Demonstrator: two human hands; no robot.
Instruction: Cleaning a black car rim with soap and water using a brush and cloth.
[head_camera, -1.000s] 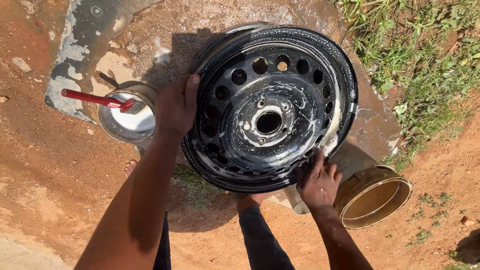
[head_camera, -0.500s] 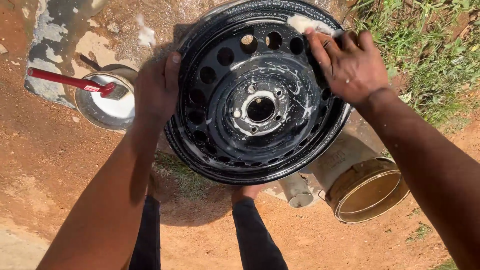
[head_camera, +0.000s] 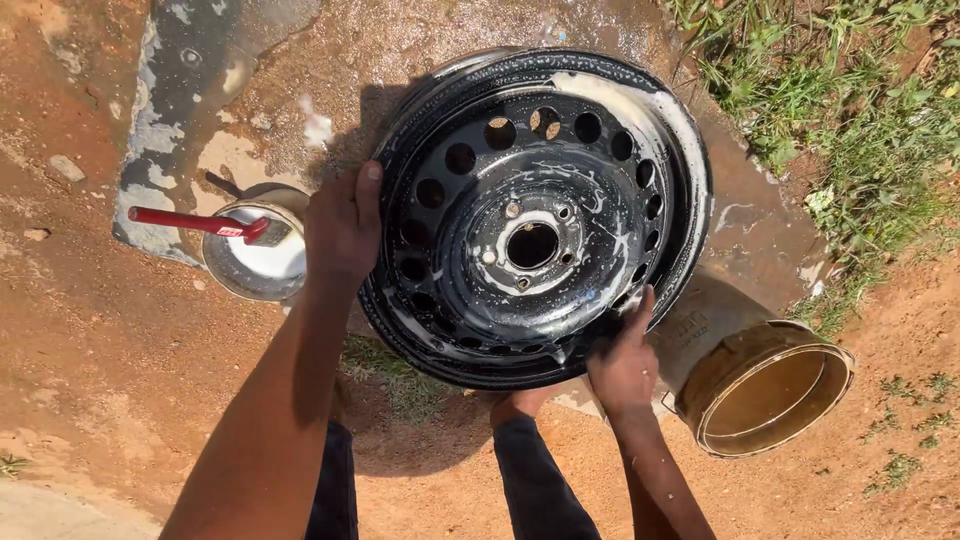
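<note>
A black steel wheel rim (head_camera: 535, 215) stands tilted on wet ground, streaked with white soap foam. My left hand (head_camera: 343, 228) grips its left edge and holds it up. My right hand (head_camera: 625, 362) presses against the rim's lower right edge with the fingers pointing up. A pale soapy sponge is under that palm and mostly hidden. My legs in dark trousers (head_camera: 535, 485) are just below the rim.
A metal bowl (head_camera: 258, 268) of white liquid sits left of the rim with a red-handled brush (head_camera: 195, 222) lying across it. A gold-coloured tin can (head_camera: 770, 392) lies on its side at the lower right. Grass (head_camera: 850, 110) borders the red dirt at the upper right.
My right hand swept from the rim's upper right edge down to its lower right edge, leaving foam along the right side. My left hand kept its grip.
</note>
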